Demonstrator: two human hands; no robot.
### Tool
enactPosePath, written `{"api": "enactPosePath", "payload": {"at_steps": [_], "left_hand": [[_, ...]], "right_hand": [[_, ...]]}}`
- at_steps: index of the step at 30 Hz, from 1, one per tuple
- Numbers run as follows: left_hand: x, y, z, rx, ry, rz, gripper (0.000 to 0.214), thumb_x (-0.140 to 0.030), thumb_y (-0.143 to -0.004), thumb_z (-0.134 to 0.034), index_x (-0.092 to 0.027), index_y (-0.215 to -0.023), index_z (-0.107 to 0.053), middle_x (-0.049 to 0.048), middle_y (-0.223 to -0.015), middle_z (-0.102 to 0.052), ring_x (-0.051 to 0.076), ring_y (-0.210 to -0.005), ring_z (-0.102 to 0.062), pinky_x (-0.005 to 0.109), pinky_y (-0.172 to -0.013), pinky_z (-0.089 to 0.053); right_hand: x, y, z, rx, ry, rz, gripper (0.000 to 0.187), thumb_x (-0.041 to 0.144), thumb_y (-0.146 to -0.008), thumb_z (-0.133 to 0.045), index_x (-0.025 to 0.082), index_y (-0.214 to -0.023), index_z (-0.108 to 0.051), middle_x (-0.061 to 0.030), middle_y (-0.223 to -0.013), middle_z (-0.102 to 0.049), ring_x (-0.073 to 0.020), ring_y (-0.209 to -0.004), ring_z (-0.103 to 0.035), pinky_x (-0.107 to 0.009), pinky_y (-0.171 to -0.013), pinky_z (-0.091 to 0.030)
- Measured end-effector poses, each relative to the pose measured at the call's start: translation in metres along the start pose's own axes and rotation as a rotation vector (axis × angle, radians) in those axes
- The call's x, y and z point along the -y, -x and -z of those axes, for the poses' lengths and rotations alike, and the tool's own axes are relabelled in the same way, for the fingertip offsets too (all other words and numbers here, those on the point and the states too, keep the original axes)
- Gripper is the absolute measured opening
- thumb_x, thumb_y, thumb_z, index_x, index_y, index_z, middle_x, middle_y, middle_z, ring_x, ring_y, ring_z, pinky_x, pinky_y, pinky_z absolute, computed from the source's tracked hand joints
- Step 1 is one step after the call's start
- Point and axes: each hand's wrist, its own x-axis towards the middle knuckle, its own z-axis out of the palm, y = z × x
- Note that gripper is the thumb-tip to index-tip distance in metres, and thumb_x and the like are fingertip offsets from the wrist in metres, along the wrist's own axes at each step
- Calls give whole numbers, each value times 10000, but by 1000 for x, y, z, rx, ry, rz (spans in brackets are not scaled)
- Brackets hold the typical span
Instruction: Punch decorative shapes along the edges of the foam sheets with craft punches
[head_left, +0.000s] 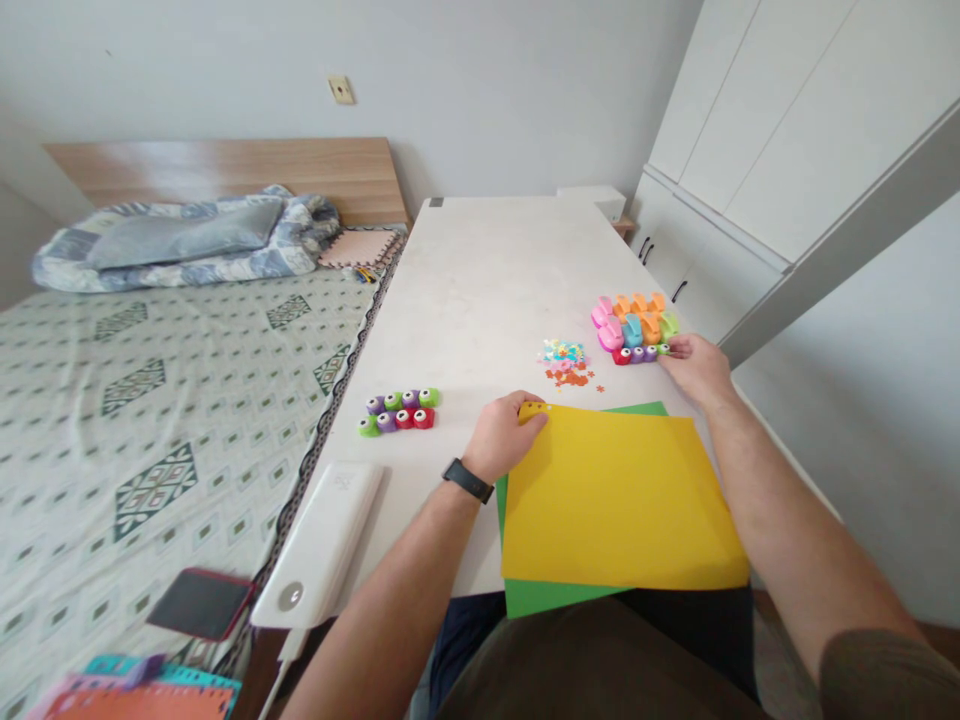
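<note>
A yellow sheet of paper (619, 495) lies over a green sheet (555, 597) at the table's near edge. My left hand (504, 435) pinches the yellow sheet at its far left corner, where a few small punched holes show. At the right, my right hand (697, 368) has its fingers closed around the end of a row of small craft punches, at a green craft punch (663, 349) partly hidden by the fingertips. Behind that row stand larger lever craft punches (632, 326) in pink, orange, blue and green. Colourful paper cutouts (566, 362) form a small pile between my hands.
More small craft punches (397, 410) stand in two rows at the left of the white table (495, 270). A white desk lamp base or power unit (322, 545) with a cable lies at the near left. A bed (172, 400) adjoins the left side, with a dark tablet (201, 603) on it.
</note>
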Motion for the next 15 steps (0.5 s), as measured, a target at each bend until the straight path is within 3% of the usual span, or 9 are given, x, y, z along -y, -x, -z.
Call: {"api": "enactPosePath", "payload": {"at_steps": [5, 9, 15], "left_hand": [[-2, 1, 1, -4, -4, 10, 248, -298, -869, -609, -200, -1050, -748, 47, -983, -773, 195, -881, -702, 263, -727, -521], [-1, 2, 1, -8, 6, 8, 248, -284, -865, -616, -203, -1058, -749, 52, -1013, -774, 194, -910, -706, 256, -743, -532], [3, 3, -1, -34, -5, -37, 237, -267, -867, -616, -194, -1049, -748, 61, -1015, -773, 203, -906, -706, 297, -817, -538]], "right_hand": [[19, 8, 12, -79, 36, 0, 426, 285, -731, -707, 192, -1148, -711, -90, -995, -757, -256, -890, -707, -414, -874, -527], [61, 17, 17, -75, 2, 174, 364, 320, -767, -712, 209, -1114, -708, -92, -1090, -739, -242, -891, -700, -418, -875, -526], [168, 57, 0, 343, -214, 474, 330, 357, -825, -720, 235, -1131, -701, -73, -1101, -736, -200, -868, -684, -367, -818, -544]]}}
